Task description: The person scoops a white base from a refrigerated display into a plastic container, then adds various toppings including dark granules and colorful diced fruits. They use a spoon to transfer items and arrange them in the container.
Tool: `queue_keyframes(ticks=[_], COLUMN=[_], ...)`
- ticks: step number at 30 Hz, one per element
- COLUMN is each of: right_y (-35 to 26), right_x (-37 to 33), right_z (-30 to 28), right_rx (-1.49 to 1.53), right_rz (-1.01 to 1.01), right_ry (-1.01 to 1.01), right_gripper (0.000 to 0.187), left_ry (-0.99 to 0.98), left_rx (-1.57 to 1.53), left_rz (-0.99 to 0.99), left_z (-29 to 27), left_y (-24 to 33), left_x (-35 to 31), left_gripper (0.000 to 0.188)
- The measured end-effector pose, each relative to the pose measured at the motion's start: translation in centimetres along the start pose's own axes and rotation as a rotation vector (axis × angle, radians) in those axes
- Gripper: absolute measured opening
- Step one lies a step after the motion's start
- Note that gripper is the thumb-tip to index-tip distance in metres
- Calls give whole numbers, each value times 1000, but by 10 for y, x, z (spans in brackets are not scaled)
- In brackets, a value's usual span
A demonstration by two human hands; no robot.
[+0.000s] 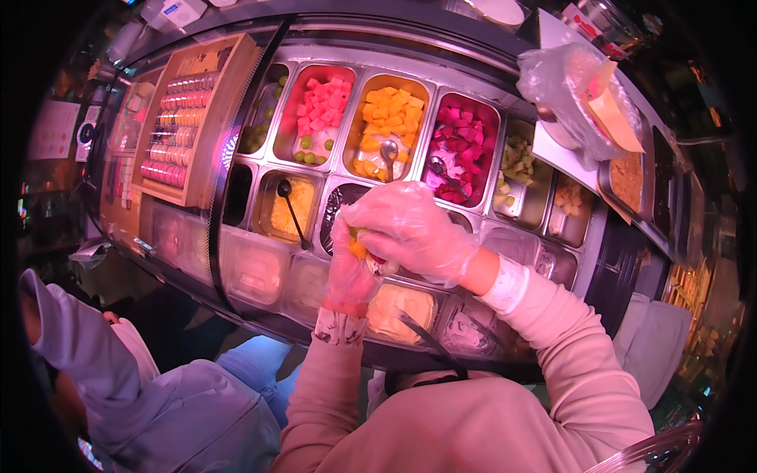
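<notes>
left hand point(349, 272) gloved, curled around a cup of fruit point(360, 246) over the counter's front trays | right hand point(406, 229) gloved, cupped over the cup's top, fingers closed on it | behind: mango tray point(388, 126), pink cube tray point(322, 110), red fruit tray point(465, 146) | far right: plastic bag point(576, 91)

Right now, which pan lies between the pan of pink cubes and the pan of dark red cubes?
In the head view, the pan of orange fruit cubes with a metal spoon lies between them.
</notes>
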State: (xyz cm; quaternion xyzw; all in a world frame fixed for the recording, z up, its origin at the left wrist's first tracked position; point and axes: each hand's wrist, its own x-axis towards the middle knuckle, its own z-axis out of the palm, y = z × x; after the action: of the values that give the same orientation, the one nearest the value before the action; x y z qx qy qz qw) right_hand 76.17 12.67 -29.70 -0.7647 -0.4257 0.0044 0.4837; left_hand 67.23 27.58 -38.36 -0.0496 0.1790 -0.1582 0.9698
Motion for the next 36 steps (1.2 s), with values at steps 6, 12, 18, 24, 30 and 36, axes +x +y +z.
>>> queue_keyframes(ticks=[6,12,18,24,30,36], right_y=[-20,-31,-19,-55,-90,-81], right_x=[-21,-32,-40,-37,-54,44], right_z=[19,23,-10,5,-4,-56], right_rx=[-118,-184,97,-303,-249,-209], right_rz=[180,97,98,9,75,315], right_ry=[-62,-61,-5,-43,18,-132], right_gripper=[26,49,46,63,71,76], left_ry=[49,36,-222,6,-55,-257], left_rx=[45,81,127,414,378,322], left_rz=[53,114,9,263,180,135], left_z=[-16,-11,-4,13,-10,-20], left_y=[-13,-20,-16,-47,-67,-82], left_x=[-24,-37,-34,-46,-80,-100], left_gripper=[56,58,59,55,56,66])
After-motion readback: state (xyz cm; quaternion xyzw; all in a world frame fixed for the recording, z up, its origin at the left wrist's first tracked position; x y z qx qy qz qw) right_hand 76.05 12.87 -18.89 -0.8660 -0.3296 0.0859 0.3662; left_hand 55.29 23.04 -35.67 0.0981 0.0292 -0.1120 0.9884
